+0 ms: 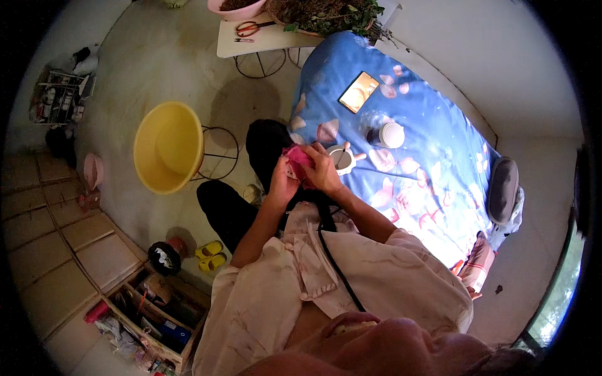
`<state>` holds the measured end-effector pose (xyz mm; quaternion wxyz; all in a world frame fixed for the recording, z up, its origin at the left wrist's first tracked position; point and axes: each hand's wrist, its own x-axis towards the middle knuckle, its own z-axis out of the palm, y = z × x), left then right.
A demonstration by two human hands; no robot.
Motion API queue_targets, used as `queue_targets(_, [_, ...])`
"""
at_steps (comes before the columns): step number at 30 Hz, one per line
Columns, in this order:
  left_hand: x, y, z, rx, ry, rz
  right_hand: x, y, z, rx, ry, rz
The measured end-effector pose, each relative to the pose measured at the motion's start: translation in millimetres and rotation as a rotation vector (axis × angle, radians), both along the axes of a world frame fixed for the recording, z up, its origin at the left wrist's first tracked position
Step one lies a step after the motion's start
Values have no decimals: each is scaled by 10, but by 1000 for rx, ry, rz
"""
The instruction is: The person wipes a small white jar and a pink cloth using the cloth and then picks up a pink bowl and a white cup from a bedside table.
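My left hand [285, 182] and my right hand [323, 171] are close together above my lap. Between them is a bright pink, crumpled, cloth-like piece [296, 158], with the fingers of both hands closed on it. Its exact kind does not show. Just right of my right hand stands a small white pot [342, 160] with light wooden-looking handles, on a blue flowered cover [439, 164]. Beyond it on the cover are a container with a white lid [392, 135] and a phone [359, 92] with a lit screen.
A yellow basin [168, 148] rests on a black wire stand to the left. Ahead, a white table [227, 44] bears orange-handled scissors [248, 29], a pink bowl [237, 9] and dried plants [326, 14]. Yellow slippers [210, 255] and an open wooden drawer unit [153, 313] lie at lower left.
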<state>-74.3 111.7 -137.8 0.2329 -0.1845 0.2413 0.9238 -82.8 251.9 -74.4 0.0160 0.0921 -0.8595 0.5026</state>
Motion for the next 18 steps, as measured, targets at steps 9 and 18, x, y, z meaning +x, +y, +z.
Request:
queue_targets(9, [-37, -48, 125, 111, 26, -15, 163, -4, 1, -21, 39, 27])
queue_targets(18, [9, 59, 184, -19, -30, 79, -215, -152, -68, 185, 49, 0])
